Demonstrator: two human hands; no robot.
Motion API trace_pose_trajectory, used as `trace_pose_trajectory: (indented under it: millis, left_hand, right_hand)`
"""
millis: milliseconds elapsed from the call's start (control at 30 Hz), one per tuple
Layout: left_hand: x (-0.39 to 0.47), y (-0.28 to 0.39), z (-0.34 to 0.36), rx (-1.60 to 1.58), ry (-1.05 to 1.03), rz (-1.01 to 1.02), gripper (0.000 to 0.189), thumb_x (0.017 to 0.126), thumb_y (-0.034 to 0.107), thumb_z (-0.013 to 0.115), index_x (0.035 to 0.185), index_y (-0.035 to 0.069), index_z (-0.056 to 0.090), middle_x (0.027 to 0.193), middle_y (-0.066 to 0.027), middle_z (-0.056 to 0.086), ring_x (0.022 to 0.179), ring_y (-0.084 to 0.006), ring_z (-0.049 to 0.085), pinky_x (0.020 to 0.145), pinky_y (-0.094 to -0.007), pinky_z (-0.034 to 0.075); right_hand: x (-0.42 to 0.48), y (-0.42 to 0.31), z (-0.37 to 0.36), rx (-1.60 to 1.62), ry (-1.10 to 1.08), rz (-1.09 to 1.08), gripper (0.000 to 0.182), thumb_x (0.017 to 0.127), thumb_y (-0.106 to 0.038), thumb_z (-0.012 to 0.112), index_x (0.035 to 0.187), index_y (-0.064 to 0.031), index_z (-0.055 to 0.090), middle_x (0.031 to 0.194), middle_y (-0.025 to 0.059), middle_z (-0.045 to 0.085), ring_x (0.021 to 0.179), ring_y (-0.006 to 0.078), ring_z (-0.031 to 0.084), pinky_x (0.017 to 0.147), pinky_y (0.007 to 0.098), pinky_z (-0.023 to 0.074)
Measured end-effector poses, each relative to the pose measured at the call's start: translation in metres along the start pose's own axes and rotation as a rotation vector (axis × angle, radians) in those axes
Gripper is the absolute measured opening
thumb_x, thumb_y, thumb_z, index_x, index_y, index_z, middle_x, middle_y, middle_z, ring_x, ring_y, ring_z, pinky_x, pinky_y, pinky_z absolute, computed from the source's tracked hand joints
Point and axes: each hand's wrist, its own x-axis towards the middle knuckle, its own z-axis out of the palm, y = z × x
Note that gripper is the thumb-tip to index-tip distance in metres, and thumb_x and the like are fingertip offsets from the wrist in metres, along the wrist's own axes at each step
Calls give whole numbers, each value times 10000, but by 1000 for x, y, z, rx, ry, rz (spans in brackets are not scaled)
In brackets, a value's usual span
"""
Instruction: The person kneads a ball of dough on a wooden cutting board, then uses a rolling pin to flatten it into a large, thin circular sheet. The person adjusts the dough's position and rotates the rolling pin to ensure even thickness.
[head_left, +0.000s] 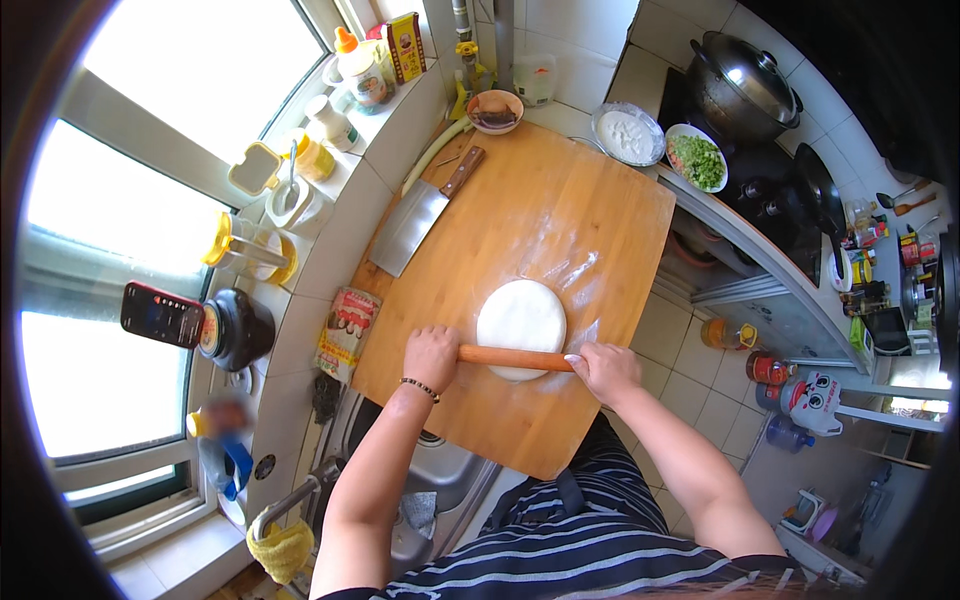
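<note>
A round, flattened piece of white dough (520, 319) lies on a wooden board (480, 232) dusted with flour. Across the dough's near part rests a wooden rolling pin (516, 358). My left hand (431, 358) grips the pin's left end, with a beaded bracelet on that wrist. Around its right end my right hand (609, 372) is closed, some white flour on the thumb. Both ends of the pin are hidden in my hands.
A cleaver (411, 225) lies at the board's left, beside a green scallion stalk (435, 154). Along the far edge stand a bowl of meat (495, 112), a bowl of flour (628, 135) and a dish of chopped vegetables (697, 159). A sink (442, 469) is below the board.
</note>
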Motion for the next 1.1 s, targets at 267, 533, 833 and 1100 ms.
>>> trace_pose_trajectory:
  millis: [267,533,833,1100]
  left_hand:
    - [22,-1,20,35,-25,-30,23,844,104,620,828,120,627,828,-86,667,844,-282,674,773,-415,509]
    - [52,-5,11,60,-54,-38,30,855,119,620,882,113,628,875,-96,690,872,-277,691,785,-407,513]
    - [87,-9,4,158,-80,-19,53,858,98,603,898,101,637,882,-102,701,888,-295,695,799,-422,517]
    - [99,-14,1,169,-174,-50,74,904,111,592,962,102,636,956,-97,715,940,-259,703,804,-381,532]
  right_hand:
    - [2,2,25,16,-35,93,460,1022,-471,515,768,-113,652,727,159,702,689,376,699,624,507,549]
    - [34,10,17,-2,91,39,464,1044,-419,485,742,-108,651,704,142,701,663,362,698,621,499,554]
    - [57,25,19,-15,103,72,447,1046,-415,473,780,-120,680,711,132,709,673,358,707,631,510,559]
    - [80,27,-4,3,76,33,460,1041,-414,463,791,-117,709,779,134,727,742,351,711,660,500,557]
